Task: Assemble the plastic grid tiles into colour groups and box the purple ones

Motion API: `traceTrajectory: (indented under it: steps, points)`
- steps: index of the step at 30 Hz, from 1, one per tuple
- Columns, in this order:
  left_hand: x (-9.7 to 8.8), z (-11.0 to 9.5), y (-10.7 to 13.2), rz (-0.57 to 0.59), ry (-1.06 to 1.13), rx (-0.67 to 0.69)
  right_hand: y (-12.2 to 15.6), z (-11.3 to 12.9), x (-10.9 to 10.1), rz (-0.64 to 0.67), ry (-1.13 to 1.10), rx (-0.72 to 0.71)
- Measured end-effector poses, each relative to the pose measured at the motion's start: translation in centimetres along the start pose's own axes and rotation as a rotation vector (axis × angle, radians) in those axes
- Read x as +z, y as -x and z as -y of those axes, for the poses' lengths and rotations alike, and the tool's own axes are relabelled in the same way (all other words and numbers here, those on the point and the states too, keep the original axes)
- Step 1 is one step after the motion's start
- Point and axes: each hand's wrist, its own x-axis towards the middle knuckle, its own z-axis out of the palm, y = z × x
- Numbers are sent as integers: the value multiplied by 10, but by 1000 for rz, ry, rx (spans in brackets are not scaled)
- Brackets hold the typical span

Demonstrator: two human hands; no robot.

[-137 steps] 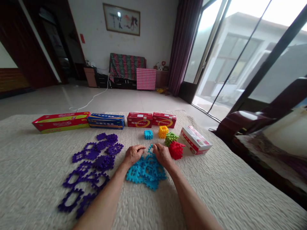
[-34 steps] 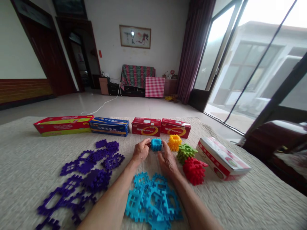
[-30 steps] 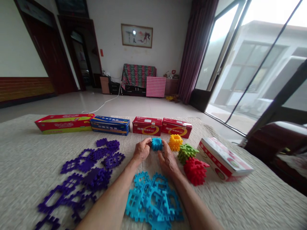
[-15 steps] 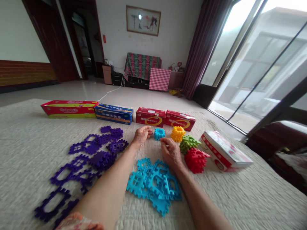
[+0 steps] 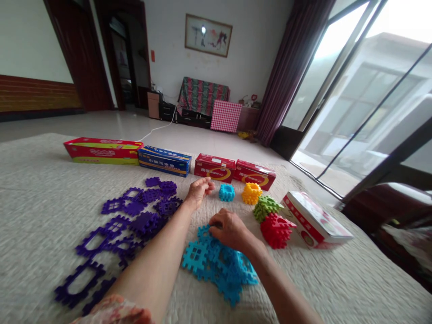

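Heaped nr centre on quilted cover (image 5: 50, 225): pile of light-blue pieces (image 5: 222, 272), flat, notch-edged, overlapping, at least one w/ window cutouts. At far edge of pile: right hand (image 5: 229, 228), knuckles up, bent down onto pieces in a narrow curl; can't tell whether pinching one, w/ fingertips mostly hidden. Step in hand, by the look of it: picking a single piece out of the heap. Next move, as judged: calls for a pinch on one notched rim, then a slow lift w/ a slight wiggle, so as not to drag neighbours along.

Just far of pile, apart from it: small light-blue cube (image 5: 227, 192), opening up top, touched by neither hand. Just left of cube: left hand (image 5: 199, 193), loosely curled, narrow, w/ nothing visible in it; can't tell re palm side. Prob. useful for steadying the heap, if brought nearer.

Right of cube, in a line running nearer: yellow cube (image 5: 251, 193), green block (image 5: 266, 208), red block (image 5: 276, 231), last two touching or v. close. Further right: white-and-red box (image 5: 315, 220). Spread at left, partly overlapping: purple pieces (image 5: 145, 221). Along far side, left to right: red-and-green box (image 5: 104, 150), blue box (image 5: 164, 160), two dark-red boxes (image 5: 215, 168).
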Motion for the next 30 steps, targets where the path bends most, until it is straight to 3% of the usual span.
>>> traceTrajectory:
  steps: [6,8,12,15,21,30]
  points:
    - [0,-1,-1,-11,40,-19,1,-8,-9,-16,-136,80]
    - [0,-1,-1,-14,30,-18,0,-13,-11,-125,-226,115]
    - [1,-1,-1,-12,4,-13,-4,-26,-9,-531,-237,55]
    - [2,-1,0,-18,3,-18,-4,-32,-4,-644,-133,-80]
    - [3,-2,0,-29,24,-15,1,-41,4,-520,-156,-136]
    - [2,0,-1,-20,26,-11,12,-45,-19,40,-235,-52]
